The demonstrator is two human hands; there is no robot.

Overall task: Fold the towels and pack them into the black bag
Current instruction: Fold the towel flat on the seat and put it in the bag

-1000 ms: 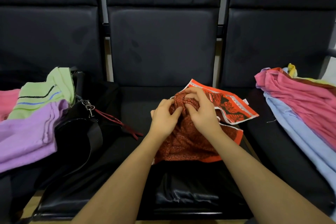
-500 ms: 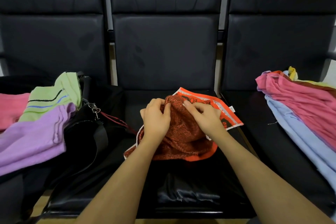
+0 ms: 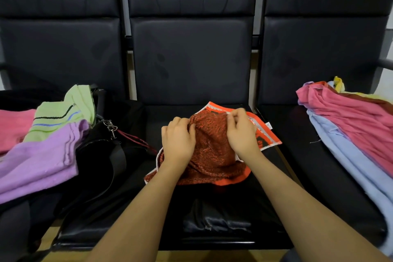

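While the orange patterned towel [image 3: 212, 151] sits bunched on the middle seat [image 3: 191, 208], toward its back edge, both hands are in it: left hand [image 3: 178, 142] fingers curled into the crumpled middle, right hand [image 3: 242, 132] pinching the white-and-orange hem at the far side. Soft, light, floppy stuff, by the look of it; it will sag wherever it isn't held, so the hemmed corners look the best places to take hold and spread it flat. The black bag [image 3: 102, 155] lies on the left seat, folded towels [image 3: 42, 151] resting on it; unfolded ones [image 3: 350, 130] wait on the right.
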